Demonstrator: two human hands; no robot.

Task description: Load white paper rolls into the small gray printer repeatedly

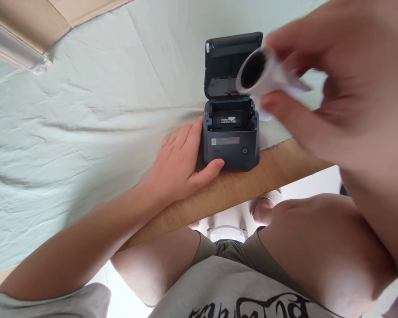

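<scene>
A small dark label printer [232, 148] stands at the table's front edge with its lid [234, 62] swung up and back. Its inner bay shows, with a small white sticker inside. My left hand [182, 161] rests along the printer's left side, fingers stretched out and the thumb at its front lower edge. Above and to the right of the printer, my right hand [331, 84] pinches a roll of white label paper [272, 79] between thumb and fingers. The roll is tilted, its dark hollow core facing left. Motion blurs this hand and roll somewhat.
A pale green cloth [119, 79] with wrinkles covers most of the table. Bare wood [252, 176] shows along the front edge, above my legs. At the far left corner lie a cardboard box [53, 22] and a clear plastic-looking piece [16, 42].
</scene>
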